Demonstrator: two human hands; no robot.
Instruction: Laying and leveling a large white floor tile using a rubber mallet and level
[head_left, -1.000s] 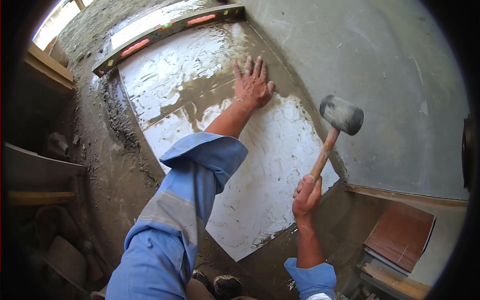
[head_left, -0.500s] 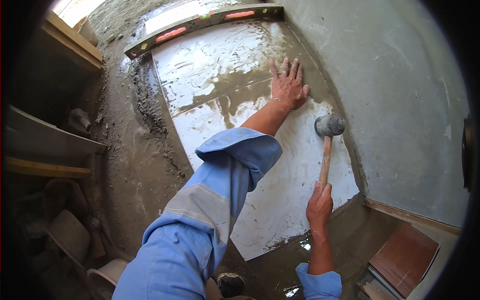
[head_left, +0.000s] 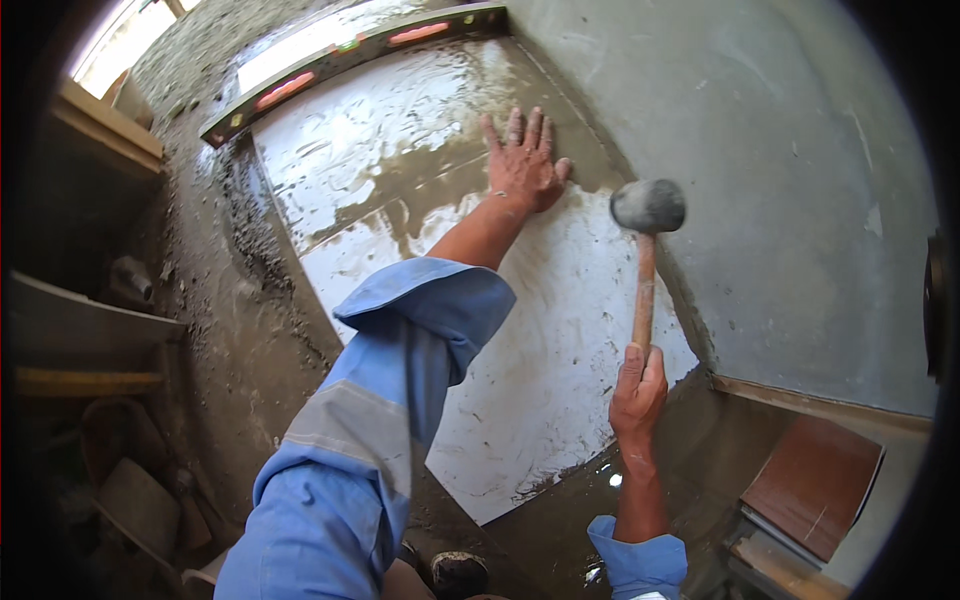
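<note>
My left hand [head_left: 525, 168] lies flat with its fingers spread, pressing near the seam between two white floor tiles smeared with wet grey-brown slurry. The nearer tile [head_left: 530, 390] stretches back toward me, and the far tile [head_left: 350, 140] lies beyond the seam. In my right hand [head_left: 638, 395] is a rubber mallet [head_left: 648, 207], gripped low on its wooden handle. The mallet's dark head is at the right edge of the nearer tile, beside the wall, and seems to be held above the surface.
A long spirit level [head_left: 345, 65] lies across the far tile. A grey plastered wall [head_left: 740, 180] bounds the right side. Wet mortar ground [head_left: 240, 350] runs along the left. Reddish-brown tiles [head_left: 815, 485] are stacked at lower right. A shoe [head_left: 460, 572] shows at the bottom.
The mallet head has risen and looks larger, closer to the camera. My left hand stays flat on the tile. The whole view has shifted, so the scene sits farther left.
</note>
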